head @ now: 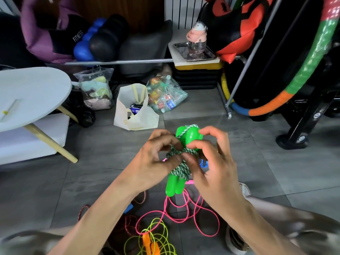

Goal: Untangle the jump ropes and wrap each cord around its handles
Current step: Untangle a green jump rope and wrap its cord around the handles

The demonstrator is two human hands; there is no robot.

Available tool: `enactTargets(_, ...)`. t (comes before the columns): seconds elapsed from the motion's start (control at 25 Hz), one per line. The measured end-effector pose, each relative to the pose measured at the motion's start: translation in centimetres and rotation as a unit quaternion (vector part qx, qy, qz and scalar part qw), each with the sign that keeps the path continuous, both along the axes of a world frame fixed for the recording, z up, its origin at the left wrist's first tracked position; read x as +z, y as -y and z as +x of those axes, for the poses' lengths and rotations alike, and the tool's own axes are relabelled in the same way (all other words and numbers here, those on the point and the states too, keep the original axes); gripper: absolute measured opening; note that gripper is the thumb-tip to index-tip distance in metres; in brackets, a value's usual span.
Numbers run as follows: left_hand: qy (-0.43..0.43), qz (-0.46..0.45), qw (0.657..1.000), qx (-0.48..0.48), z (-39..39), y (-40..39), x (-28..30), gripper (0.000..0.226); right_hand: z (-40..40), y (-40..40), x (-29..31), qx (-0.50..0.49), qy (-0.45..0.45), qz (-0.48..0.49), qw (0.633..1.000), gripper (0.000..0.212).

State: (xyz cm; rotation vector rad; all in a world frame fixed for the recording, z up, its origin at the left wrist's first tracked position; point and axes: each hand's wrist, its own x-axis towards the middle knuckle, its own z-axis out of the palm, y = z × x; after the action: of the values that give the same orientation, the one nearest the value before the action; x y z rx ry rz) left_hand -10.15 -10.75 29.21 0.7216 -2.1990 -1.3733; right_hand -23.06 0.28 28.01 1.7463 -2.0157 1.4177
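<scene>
At far left a white oval tabletop [33, 92] stands on slanted wooden legs above the grey tiled floor [276, 162]. Low in the view, a dark red braided rope [128, 224] lies on the floor, and just right of it a yellow-green cord [160, 236] loops around orange handles [150, 243]. Next comes a pink cord [184, 214] spread in wide loose loops.

Above these, the left hand [152, 166] has its fingers curled, pinching the green-and-white braided cord [179, 163] where it is wound around the green handles [173, 186]. The two bright green plastic handles lie side by side, held in the air over the floor; their rounded lower ends point down and their bulbous tops [189, 137] point away from the person. The cord forms a thick bundle around their middle, with one strand running up over the tops. The right hand [211, 162] grips the handles from the right, thumb and forefinger on the bulbous top, the other fingers partly spread.

A white paper bag [134, 111] sits on the floor beyond.
</scene>
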Motion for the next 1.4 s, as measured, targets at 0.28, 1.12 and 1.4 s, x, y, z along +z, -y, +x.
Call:
enactTargets(0.28, 0.008, -0.045, 0.999, 0.014, -0.1, -0.5, 0.4, 0.01, -0.7, 0.1, -0.1, 0.057, 0.008, 0.023, 0.998, 0.017)
enactTargets(1.12, -0.054, 0.039, 0.994, 0.085, -0.4, -1.1, 0.0, 0.013, -1.4, 1.1, 1.0, 0.126, 0.168, 0.014, 0.978, 0.007)
enactTargets(1.4, -0.087, 0.134, 0.982, 0.1, -0.4, -2.0, -0.8, 0.021, 0.6, 0.7, 1.9, 0.092, 0.449, 0.09, 0.884, 0.023)
